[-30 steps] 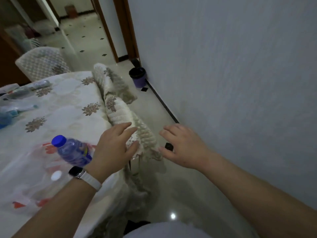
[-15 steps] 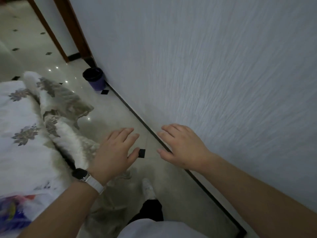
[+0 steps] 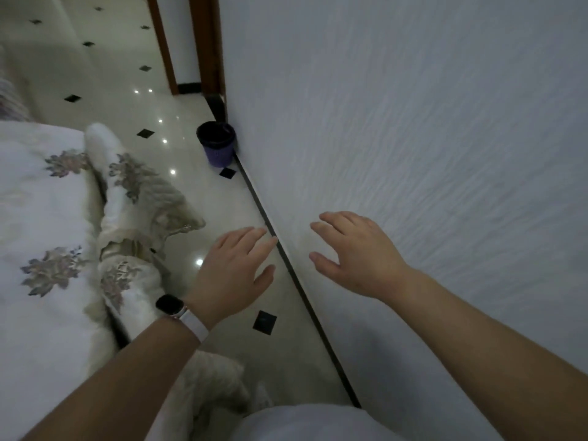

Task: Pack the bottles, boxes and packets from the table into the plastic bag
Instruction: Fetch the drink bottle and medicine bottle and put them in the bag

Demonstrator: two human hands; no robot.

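Observation:
My left hand [image 3: 234, 272] hovers palm down over the tiled floor, fingers apart, holding nothing; a dark watch with a white strap is on its wrist. My right hand [image 3: 356, 253] hovers palm down in front of the white wall, fingers spread and empty. The table [image 3: 41, 237] with its white flowered cloth fills the left side, and its edge lies to the left of my left hand. No bottle, box, packet or plastic bag is in view.
A white textured wall [image 3: 429, 122] fills the right side, with a dark skirting strip [image 3: 296, 281] along its foot. A purple bin [image 3: 218, 148] stands on the glossy tiled floor against the wall. A brown door frame [image 3: 206, 46] is behind it. The cloth's folds [image 3: 140, 198] hang off the table edge.
The view has swung right, away from the table; the blue-capped bottle and the plastic bag have left the frame. Both hands stay open and empty, now over floor and wall.

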